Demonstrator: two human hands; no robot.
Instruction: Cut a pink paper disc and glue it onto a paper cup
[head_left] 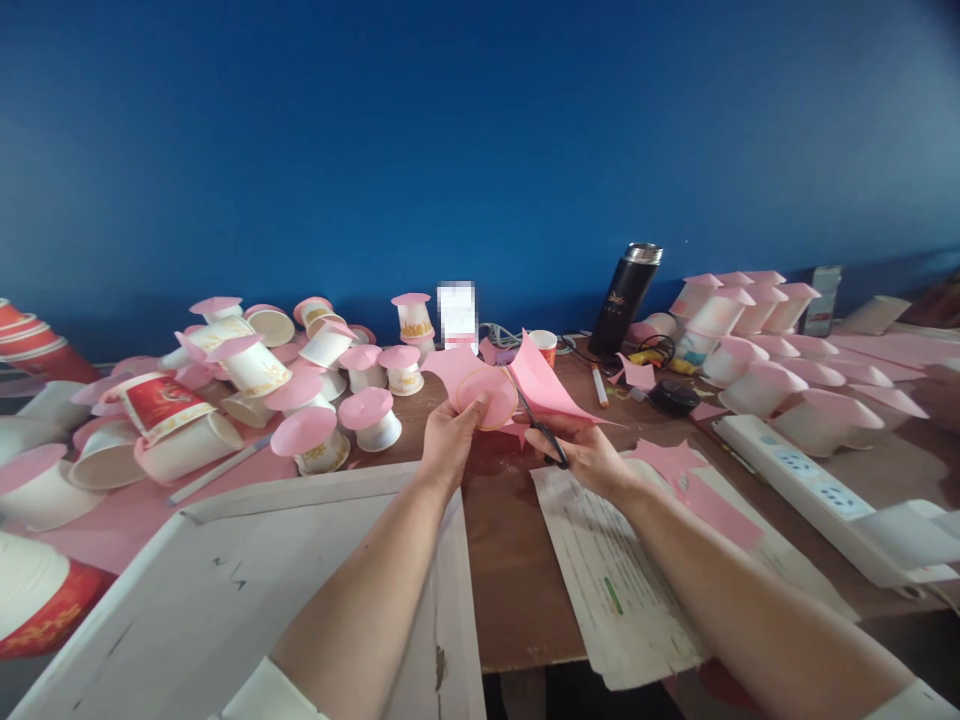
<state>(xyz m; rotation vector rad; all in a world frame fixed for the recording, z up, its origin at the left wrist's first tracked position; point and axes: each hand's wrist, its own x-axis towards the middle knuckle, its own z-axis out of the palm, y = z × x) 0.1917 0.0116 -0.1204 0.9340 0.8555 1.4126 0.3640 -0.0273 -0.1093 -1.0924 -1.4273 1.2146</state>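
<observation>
The pink paper (544, 378) looks matt, the tabletop (510, 560) wooden, the power strip (811, 497) smooth plastic.

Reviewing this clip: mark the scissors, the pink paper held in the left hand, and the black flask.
Scissors (554, 444): head view, on the black handle.
Held pink paper (496, 387): head view, on its flat face.
Black flask (622, 300): head view, on the body below the silvery top.

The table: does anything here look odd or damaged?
Yes. At left, a red cup rests askew on toppled cups, while others stand upright. The white board has a brown, chipped-looking patch near its right edge.
</observation>
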